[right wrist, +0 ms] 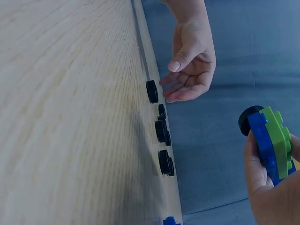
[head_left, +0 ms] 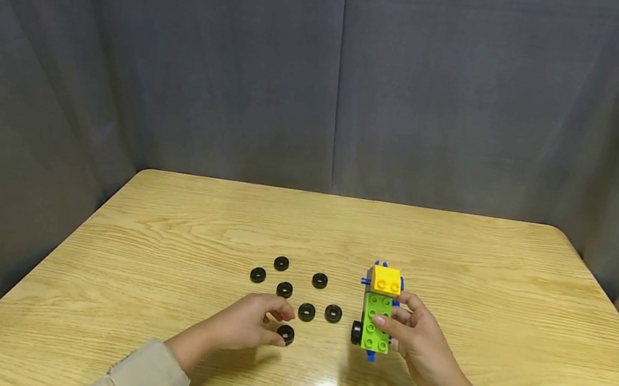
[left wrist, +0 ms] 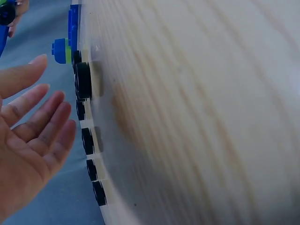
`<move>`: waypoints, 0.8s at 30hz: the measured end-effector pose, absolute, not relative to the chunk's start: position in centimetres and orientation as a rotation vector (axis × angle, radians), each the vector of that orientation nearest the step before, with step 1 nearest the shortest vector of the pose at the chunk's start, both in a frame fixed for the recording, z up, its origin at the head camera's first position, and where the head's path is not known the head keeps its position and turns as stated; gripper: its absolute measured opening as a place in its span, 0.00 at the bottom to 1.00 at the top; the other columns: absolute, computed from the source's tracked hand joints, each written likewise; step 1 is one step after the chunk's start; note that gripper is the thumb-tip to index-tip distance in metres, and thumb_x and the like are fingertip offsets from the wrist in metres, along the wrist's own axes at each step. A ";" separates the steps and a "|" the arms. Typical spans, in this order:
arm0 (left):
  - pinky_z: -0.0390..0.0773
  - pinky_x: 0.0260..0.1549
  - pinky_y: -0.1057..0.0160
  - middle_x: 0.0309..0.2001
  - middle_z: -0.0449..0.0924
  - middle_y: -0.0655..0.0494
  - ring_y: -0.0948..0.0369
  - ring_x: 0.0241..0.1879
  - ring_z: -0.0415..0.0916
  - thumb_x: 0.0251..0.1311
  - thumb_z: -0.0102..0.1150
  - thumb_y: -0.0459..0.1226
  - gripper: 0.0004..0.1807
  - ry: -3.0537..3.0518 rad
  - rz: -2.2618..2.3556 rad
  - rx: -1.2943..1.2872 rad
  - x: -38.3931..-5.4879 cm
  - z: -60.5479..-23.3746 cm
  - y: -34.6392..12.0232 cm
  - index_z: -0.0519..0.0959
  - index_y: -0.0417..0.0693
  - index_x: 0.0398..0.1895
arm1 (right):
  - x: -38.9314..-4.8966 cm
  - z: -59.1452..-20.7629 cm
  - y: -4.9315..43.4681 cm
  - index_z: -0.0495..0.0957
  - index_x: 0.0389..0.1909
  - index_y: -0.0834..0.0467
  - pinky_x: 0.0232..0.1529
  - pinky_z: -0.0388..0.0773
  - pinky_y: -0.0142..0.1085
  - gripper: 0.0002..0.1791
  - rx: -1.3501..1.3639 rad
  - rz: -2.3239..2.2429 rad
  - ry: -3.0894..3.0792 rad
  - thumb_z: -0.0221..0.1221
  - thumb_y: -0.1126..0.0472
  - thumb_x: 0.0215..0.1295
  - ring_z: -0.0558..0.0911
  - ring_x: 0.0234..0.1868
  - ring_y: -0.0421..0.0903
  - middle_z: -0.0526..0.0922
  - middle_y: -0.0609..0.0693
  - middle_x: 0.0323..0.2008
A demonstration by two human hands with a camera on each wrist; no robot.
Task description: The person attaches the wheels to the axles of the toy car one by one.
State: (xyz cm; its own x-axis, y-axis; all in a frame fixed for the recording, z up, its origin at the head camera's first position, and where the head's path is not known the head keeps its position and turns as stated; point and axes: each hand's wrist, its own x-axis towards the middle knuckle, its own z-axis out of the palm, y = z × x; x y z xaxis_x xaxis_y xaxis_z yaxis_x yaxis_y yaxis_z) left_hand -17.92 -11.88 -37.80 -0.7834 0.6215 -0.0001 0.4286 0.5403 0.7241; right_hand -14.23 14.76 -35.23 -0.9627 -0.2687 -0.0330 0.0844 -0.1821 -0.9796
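My right hand [head_left: 421, 344] grips a toy brick car [head_left: 377, 324] above the table, thumb on its lime green studs. The car has a yellow brick at its far end, a blue base and one black wheel [head_left: 356, 333] on its left side. My left hand [head_left: 250, 322] hovers low with thumb and fingers apart around a loose black wheel [head_left: 285, 334], which lies on the table. In the left wrist view the left hand's fingers [left wrist: 44, 124] are spread and hold nothing. The right wrist view shows the car's blue underside [right wrist: 263, 140] and its wheel.
Several more black wheels [head_left: 306, 312] lie scattered beyond and right of my left hand. A blue and lime green brick piece [left wrist: 61, 50] stands on the table in the left wrist view. Grey curtains [head_left: 244, 65] surround the wooden table [head_left: 484, 257].
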 end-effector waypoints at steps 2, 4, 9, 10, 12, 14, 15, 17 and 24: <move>0.71 0.41 0.61 0.41 0.74 0.52 0.57 0.42 0.70 0.44 0.64 0.33 0.18 2.535 1.051 0.875 -18.0 -37.9 -11.9 0.73 0.40 0.40 | -14.3 -35.3 14.8 0.50 0.51 0.71 0.37 0.75 0.37 0.27 -0.217 -2.241 1.836 0.53 0.71 0.55 0.78 0.33 0.45 0.74 0.53 0.34; 0.71 0.41 0.60 0.41 0.74 0.52 0.57 0.42 0.70 0.43 0.64 0.33 0.17 2.546 1.029 0.880 -18.1 -38.0 -11.9 0.73 0.40 0.40 | -14.3 -35.4 14.8 0.50 0.51 0.71 0.37 0.75 0.38 0.27 -0.218 -2.238 1.834 0.53 0.71 0.55 0.78 0.33 0.45 0.74 0.53 0.34; 0.70 0.42 0.61 0.39 0.74 0.54 0.59 0.41 0.71 0.42 0.64 0.32 0.17 2.562 0.976 0.899 -18.4 -38.3 -11.8 0.74 0.40 0.39 | -14.3 -35.6 14.8 0.49 0.51 0.71 0.37 0.75 0.38 0.27 -0.219 -2.233 1.835 0.53 0.71 0.55 0.78 0.34 0.46 0.74 0.54 0.35; 0.70 0.42 0.62 0.39 0.75 0.54 0.59 0.40 0.71 0.42 0.64 0.32 0.17 2.564 0.964 0.906 -18.4 -38.3 -11.8 0.74 0.40 0.39 | -14.3 -35.6 14.8 0.49 0.51 0.71 0.37 0.75 0.38 0.27 -0.218 -2.234 1.834 0.53 0.71 0.55 0.78 0.34 0.45 0.74 0.53 0.35; 0.70 0.42 0.63 0.38 0.75 0.54 0.60 0.40 0.71 0.41 0.64 0.31 0.18 2.568 0.940 0.919 -18.5 -38.4 -11.7 0.74 0.40 0.39 | -14.3 -35.6 14.8 0.49 0.52 0.71 0.38 0.75 0.38 0.28 -0.217 -2.232 1.834 0.53 0.70 0.55 0.78 0.34 0.45 0.74 0.53 0.35; 0.70 0.42 0.64 0.38 0.75 0.54 0.60 0.40 0.71 0.41 0.65 0.31 0.19 2.576 0.910 0.939 -18.6 -38.5 -11.6 0.74 0.39 0.40 | -14.3 -35.7 14.9 0.49 0.52 0.71 0.38 0.75 0.38 0.28 -0.208 -2.234 1.833 0.53 0.70 0.55 0.78 0.34 0.45 0.74 0.53 0.35; 0.70 0.42 0.64 0.38 0.75 0.54 0.60 0.40 0.71 0.41 0.65 0.31 0.19 2.579 0.898 0.948 -18.6 -38.5 -11.5 0.74 0.39 0.40 | -14.3 -35.7 14.9 0.49 0.52 0.72 0.38 0.75 0.38 0.28 -0.205 -2.236 1.832 0.53 0.71 0.55 0.78 0.34 0.45 0.74 0.53 0.35; 0.70 0.42 0.65 0.37 0.75 0.55 0.61 0.40 0.71 0.40 0.65 0.31 0.20 2.585 0.878 0.956 -18.7 -38.5 -11.4 0.74 0.40 0.41 | -14.3 -35.7 15.0 0.48 0.52 0.72 0.38 0.75 0.38 0.28 -0.197 -2.239 1.831 0.53 0.71 0.55 0.78 0.34 0.45 0.74 0.53 0.35; 0.70 0.41 0.66 0.37 0.74 0.57 0.61 0.39 0.71 0.38 0.66 0.30 0.21 2.569 0.856 0.915 -18.7 -38.4 -11.3 0.74 0.41 0.40 | -14.2 -35.6 15.2 0.47 0.53 0.72 0.37 0.75 0.38 0.29 -0.197 -2.231 1.833 0.53 0.70 0.55 0.78 0.33 0.45 0.74 0.54 0.35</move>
State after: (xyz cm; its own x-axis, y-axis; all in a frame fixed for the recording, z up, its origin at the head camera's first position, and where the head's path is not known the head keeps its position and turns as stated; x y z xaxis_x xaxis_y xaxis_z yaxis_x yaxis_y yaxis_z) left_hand -18.67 -11.27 -38.37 -0.7595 0.6474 -0.0632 0.4800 0.6234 0.6172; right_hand -14.25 15.21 -35.60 -0.9605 -0.2734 -0.0517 0.1038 -0.1798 -0.9782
